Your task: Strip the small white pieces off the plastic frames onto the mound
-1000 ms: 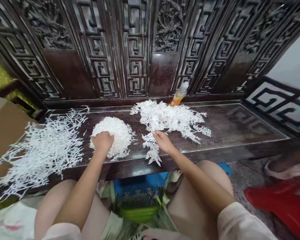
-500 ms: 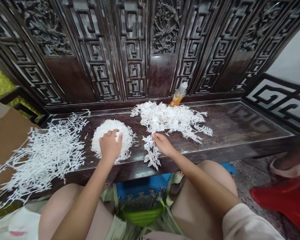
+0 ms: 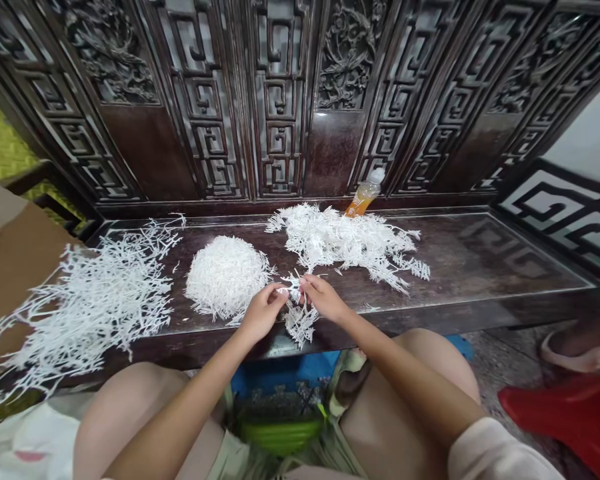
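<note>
Both my hands meet over a small white branching sprig (image 3: 299, 319) at the front edge of a dark polished wooden bench top (image 3: 480, 267). My left hand (image 3: 263, 312) pinches the sprig's left side, and my right hand (image 3: 325, 298) holds its upper part. To the left of my left hand sits a dense, domed white mound of the same brittle-looking branches (image 3: 225, 277). A looser white heap (image 3: 343, 240) lies behind my hands, and a wide spread of white branches (image 3: 97, 303) covers the bench's left end.
A plastic bottle with orange liquid (image 3: 364, 195) stands against the carved dark wood back panel (image 3: 280, 100). Below the bench are a green container (image 3: 280, 433) and a blue item (image 3: 280, 373). A red object (image 3: 563, 417) sits on the speckled floor, right. Cardboard (image 3: 15, 267) stands left.
My left hand has left the top of the mound and moved right to the small sprig, joining my right hand there. The view has shifted slightly.
</note>
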`<state>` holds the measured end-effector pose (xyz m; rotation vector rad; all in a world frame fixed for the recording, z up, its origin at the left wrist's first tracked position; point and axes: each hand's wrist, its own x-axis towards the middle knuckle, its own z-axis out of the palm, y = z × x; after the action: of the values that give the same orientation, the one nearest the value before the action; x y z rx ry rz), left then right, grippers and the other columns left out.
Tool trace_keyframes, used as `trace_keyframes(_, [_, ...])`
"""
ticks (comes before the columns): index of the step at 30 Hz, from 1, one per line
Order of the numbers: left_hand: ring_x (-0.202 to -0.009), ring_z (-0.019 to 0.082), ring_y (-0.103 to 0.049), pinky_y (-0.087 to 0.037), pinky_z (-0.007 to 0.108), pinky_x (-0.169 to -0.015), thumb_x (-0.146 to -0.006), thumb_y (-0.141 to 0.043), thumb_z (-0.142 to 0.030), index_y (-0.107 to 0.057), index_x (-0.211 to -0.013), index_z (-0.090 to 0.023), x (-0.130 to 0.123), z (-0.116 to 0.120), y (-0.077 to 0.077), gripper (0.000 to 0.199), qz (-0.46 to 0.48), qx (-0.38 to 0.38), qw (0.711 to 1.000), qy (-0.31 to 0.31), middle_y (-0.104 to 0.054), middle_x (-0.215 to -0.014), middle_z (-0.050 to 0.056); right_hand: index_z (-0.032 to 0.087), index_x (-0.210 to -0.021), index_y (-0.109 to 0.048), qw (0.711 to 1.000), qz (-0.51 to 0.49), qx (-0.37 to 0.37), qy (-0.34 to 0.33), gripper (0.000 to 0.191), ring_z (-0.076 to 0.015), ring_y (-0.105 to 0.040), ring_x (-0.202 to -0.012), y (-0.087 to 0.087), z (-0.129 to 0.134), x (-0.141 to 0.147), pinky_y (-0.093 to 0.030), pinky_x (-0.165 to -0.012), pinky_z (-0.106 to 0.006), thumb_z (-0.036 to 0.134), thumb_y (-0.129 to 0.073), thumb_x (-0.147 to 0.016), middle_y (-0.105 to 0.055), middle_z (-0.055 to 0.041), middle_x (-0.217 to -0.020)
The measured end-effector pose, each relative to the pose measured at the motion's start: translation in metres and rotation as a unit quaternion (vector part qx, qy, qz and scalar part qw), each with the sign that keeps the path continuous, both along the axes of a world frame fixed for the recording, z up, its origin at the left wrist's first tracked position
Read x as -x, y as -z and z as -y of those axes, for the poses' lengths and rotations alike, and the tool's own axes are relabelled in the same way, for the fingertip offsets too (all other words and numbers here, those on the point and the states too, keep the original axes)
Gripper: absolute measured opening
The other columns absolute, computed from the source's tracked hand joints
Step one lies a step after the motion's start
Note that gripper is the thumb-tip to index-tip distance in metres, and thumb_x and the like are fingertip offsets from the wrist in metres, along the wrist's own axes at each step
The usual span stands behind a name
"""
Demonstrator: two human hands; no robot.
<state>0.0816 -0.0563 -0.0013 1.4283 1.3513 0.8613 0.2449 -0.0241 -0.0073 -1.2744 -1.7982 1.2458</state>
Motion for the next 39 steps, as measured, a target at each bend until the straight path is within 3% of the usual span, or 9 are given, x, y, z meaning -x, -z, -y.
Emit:
trace_keyframes(6, [-0.067, 0.013, -0.05, -0.038, 0.025, -0.064, -0.073, -0.046, -0.045, -0.055, -0.073, -0.017, -0.003, 0.005, -0.006, 0.029, 0.061, 0.016, 0.996, 0.057, -0.054, -0.067, 0.0, 0.018, -0.066, -0.043, 0.997, 0.037, -0.051, 0.033, 0.032, -0.0108, -0.046, -0.057, 0.006, -0.002, -0.002, -0.035, -0.058, -0.023, 0.043, -0.032, -0.083, -0.048, 0.0021, -0.06])
trace_keyframes(16, [-0.063, 0.012, -0.048, -0.038, 0.025, -0.065, -0.074, -0.041, -0.049, -0.05, -0.066, -0.017, -0.005, -0.003, 0.004, 0.034, 0.092, 0.053, 0.994, 0.008, -0.05, -0.063, -0.001, 0.018, -0.068, -0.045, 0.99, 0.092, -0.091, 0.058, 0.03, -0.0134, -0.049, -0.068, 0.003, 0.001, -0.001, -0.035, -0.065, -0.026, 0.038, -0.031, -0.084, -0.053, -0.001, -0.068])
trace_keyframes(19, [-0.061, 0.012, -0.046, -0.037, 0.025, -0.063, -0.077, -0.035, -0.049, -0.045, -0.061, -0.017, -0.005, -0.005, 0.003, 0.037, 0.039, 0.019, 0.999, 0.005, -0.047, -0.06, -0.002, 0.018, -0.081, -0.047, 0.981, 0.115, -0.124, 0.094, 0.016, -0.0155, -0.05, -0.074, 0.0, 0.004, -0.003, -0.036, -0.07, -0.029, 0.03, -0.037, -0.081, -0.056, -0.0033, -0.081])
trace_keyframes(21, [-0.06, 0.012, -0.044, -0.035, 0.025, -0.061, -0.079, -0.032, -0.049, -0.042, -0.059, -0.018, -0.004, -0.006, 0.004, 0.038, -0.021, -0.017, 0.999, 0.02, -0.044, -0.058, -0.002, 0.018, -0.096, -0.045, 0.971, 0.117, -0.174, 0.112, 0.02, -0.0177, -0.05, -0.083, -0.005, 0.008, -0.004, -0.036, -0.077, -0.032, 0.022, -0.041, -0.076, -0.055, -0.0057, -0.094])
trace_keyframes(23, [-0.06, 0.013, -0.043, -0.034, 0.025, -0.061, -0.08, -0.029, -0.047, -0.041, -0.059, -0.018, -0.004, -0.006, 0.004, 0.038, -0.055, -0.045, 0.996, 0.048, -0.044, -0.058, -0.002, 0.017, -0.104, -0.043, 0.961, 0.115, -0.238, 0.086, 0.03, -0.0201, -0.047, -0.095, -0.012, 0.013, -0.003, -0.033, -0.084, -0.035, 0.016, -0.042, -0.074, -0.052, -0.0083, -0.104])
trace_keyframes(26, [-0.064, 0.013, -0.044, -0.034, 0.025, -0.063, -0.08, -0.032, -0.044, -0.042, -0.062, -0.018, -0.004, -0.005, 0.004, 0.034, -0.072, -0.082, 0.991, 0.08, -0.046, -0.063, -0.001, 0.017, -0.102, -0.047, 0.949, 0.122, -0.289, -0.015, 0.027, -0.0207, -0.042, -0.103, -0.018, 0.018, 0.001, -0.03, -0.089, -0.035, 0.017, -0.041, -0.076, -0.051, -0.0097, -0.107])
trace_keyframes(28, [-0.065, 0.013, -0.044, -0.034, 0.025, -0.062, -0.079, -0.036, -0.042, -0.044, -0.064, -0.018, -0.004, -0.005, 0.004, 0.03, -0.084, -0.105, 0.989, 0.067, -0.047, -0.065, -0.001, 0.017, -0.098, -0.049, 0.95, 0.136, -0.272, -0.064, 0.021, -0.0194, -0.045, -0.098, -0.018, 0.018, 0.003, -0.032, -0.086, -0.034, 0.02, -0.039, -0.08, -0.053, -0.0092, -0.1])
trace_keyframes(33, [-0.061, 0.012, -0.043, -0.034, 0.024, -0.059, -0.079, -0.037, -0.041, -0.048, -0.067, -0.018, -0.005, -0.003, 0.001, 0.029, -0.091, -0.106, 0.99, 0.022, -0.047, -0.063, -0.001, 0.017, -0.081, -0.049, 0.961, 0.179, -0.18, -0.105, 0.018, -0.0144, -0.048, -0.069, -0.012, 0.014, 0.003, -0.035, -0.064, -0.026, 0.03, -0.037, -0.083, -0.054, -0.0034, -0.073])
trace_keyframes(39, [-0.064, 0.012, -0.045, -0.035, 0.025, -0.061, -0.079, -0.036, -0.036, -0.048, -0.066, -0.018, -0.007, -0.003, -0.001, 0.026, -0.082, -0.116, 0.989, 0.042, -0.048, -0.065, -0.001, 0.018, -0.078, -0.049, 0.966, 0.156, -0.147, -0.144, 0.021, -0.0109, -0.045, -0.061, -0.012, 0.015, 0.002, -0.03, -0.057, -0.021, 0.031, -0.034, -0.085, -0.052, 0.0003, -0.068])
